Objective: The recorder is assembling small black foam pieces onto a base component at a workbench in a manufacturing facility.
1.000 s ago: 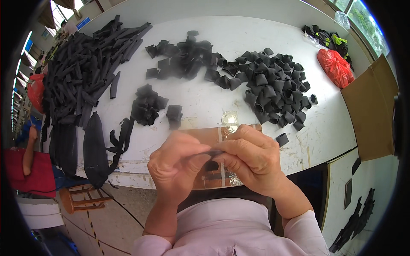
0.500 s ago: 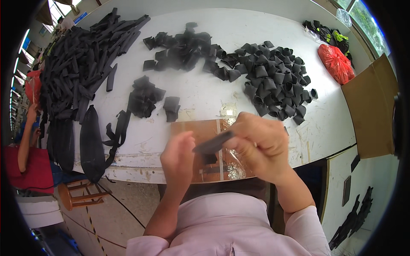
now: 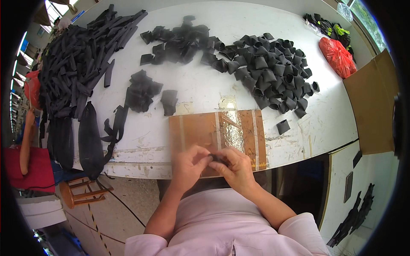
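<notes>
Close to the table's front edge, my left hand (image 3: 189,167) and my right hand (image 3: 236,170) meet over a brown board (image 3: 194,126) with tape strips across it. Pinched between the fingertips of both hands is a small black fabric piece (image 3: 217,159), mostly covered by fingers. A single black fabric loop (image 3: 283,126) lies right of the board. Beyond it spreads a heap of similar short black loops (image 3: 273,72). Flat black pieces (image 3: 144,91) are stacked left of the board's far side, with a smaller stack (image 3: 169,101) beside them.
Long black fabric tubes (image 3: 77,64) pile up at the far left, some hanging over the edge. More black pieces (image 3: 181,42) lie at the back. A red plastic bag (image 3: 337,57) and a cardboard box (image 3: 373,106) stand right. A wooden stool (image 3: 83,192) and another person's arm (image 3: 27,141) are left.
Both hands have come down and together near the board's front edge; the black piece formerly held up in my right hand is now between both hands. The loop right of the board shows fully.
</notes>
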`<action>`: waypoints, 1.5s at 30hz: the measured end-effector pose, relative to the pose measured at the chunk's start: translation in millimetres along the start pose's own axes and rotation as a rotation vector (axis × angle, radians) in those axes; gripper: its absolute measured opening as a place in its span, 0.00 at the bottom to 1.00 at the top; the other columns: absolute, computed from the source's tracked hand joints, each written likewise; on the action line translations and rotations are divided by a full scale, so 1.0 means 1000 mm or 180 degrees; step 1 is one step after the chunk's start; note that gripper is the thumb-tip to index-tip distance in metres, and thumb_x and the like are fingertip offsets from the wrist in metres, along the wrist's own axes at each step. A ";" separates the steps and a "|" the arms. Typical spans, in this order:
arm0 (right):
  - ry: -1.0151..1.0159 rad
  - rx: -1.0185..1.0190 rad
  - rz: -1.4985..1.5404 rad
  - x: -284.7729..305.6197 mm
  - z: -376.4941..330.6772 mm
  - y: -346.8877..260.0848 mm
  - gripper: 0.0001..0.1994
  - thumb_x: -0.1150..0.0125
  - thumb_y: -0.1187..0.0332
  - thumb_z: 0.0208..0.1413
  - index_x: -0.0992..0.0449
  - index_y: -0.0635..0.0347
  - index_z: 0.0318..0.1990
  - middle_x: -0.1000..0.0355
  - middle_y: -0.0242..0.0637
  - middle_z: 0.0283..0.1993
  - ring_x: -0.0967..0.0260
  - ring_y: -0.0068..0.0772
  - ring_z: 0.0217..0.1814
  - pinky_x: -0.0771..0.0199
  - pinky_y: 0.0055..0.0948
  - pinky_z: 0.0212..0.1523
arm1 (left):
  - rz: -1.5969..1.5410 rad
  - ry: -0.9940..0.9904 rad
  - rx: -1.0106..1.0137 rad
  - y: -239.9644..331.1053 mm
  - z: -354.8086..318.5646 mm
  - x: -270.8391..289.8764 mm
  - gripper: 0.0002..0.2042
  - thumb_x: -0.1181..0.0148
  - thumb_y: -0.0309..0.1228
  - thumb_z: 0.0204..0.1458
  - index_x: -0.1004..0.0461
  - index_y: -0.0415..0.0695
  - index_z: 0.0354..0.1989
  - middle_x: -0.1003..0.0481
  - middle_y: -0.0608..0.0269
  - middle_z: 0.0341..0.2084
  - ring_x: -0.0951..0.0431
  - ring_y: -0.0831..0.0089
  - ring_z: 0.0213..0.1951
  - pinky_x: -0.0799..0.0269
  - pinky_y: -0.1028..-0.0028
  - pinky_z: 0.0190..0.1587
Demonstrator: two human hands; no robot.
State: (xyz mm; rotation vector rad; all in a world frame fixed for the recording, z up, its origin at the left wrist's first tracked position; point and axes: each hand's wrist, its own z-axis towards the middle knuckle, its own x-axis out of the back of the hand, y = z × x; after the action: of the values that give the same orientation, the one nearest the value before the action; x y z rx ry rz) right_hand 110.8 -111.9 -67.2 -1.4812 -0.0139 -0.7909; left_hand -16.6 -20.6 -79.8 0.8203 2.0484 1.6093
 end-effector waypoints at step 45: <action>0.0512 0.0409 0.0194 0.001 0.004 -0.030 0.03 0.43 0.82 0.41 0.29 0.66 0.26 0.33 0.37 0.22 0.34 0.24 0.20 0.35 0.20 0.21 | -0.0905 0.0663 -0.0251 0.038 -0.024 -0.026 0.04 0.44 0.24 0.49 0.30 0.35 0.29 0.28 0.66 0.18 0.29 0.84 0.22 0.32 0.83 0.23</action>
State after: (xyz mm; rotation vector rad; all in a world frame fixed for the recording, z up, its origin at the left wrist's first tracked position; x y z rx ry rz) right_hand 99.2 -105.3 -40.4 -1.2881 0.0994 -0.8423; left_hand -5.2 -49.3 -37.5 0.3260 2.1115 1.6557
